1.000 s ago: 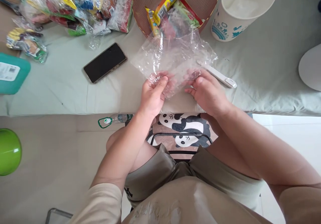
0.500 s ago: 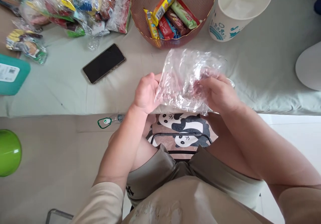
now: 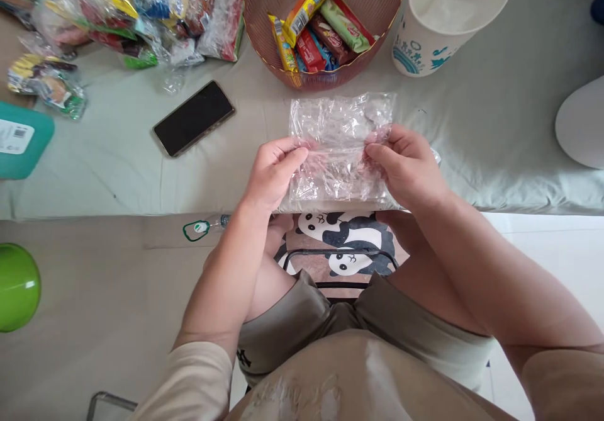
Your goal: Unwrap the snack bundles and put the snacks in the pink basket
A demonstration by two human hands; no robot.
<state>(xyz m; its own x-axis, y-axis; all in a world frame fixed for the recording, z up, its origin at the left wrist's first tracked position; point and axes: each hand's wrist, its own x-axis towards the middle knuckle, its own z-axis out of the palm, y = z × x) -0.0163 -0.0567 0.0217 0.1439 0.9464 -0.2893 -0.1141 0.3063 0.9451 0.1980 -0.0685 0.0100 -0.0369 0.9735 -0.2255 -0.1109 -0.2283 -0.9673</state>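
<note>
You hold the crumpled clear plastic bag (image 3: 340,147) flat between both hands, just on your side of the snack basket (image 3: 325,72) and at the table's near edge. Its long axis runs left to right, so each hand has one short side: your left hand (image 3: 274,172) pinches the left edge with thumb and fingers closed on the film, your right hand (image 3: 408,166) pinches the right edge likewise. Neither hand is nearer; the bag lies centred between them.
</note>
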